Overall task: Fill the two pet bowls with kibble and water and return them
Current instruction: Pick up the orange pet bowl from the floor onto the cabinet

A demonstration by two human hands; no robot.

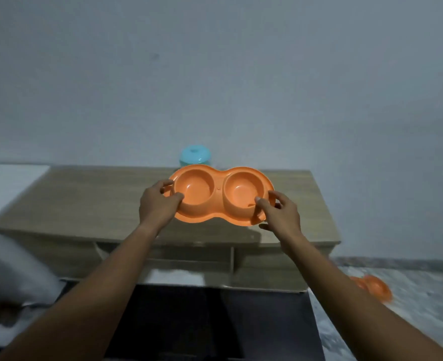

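Observation:
An orange double pet bowl with two round wells is held tilted toward me, over the top of a wooden cabinet. Both wells look bare inside. My left hand grips the bowl's left rim, thumb on top. My right hand grips the right rim, thumb inside the right well's edge. Behind the bowl a teal lidded container stands against the wall, partly hidden by the bowl. A second orange pet bowl lies on the floor at the right, blurred.
The cabinet stands against a grey wall and has open compartments in its front. A dark surface lies below me. A white blurred object is at the left. Speckled floor runs to the right.

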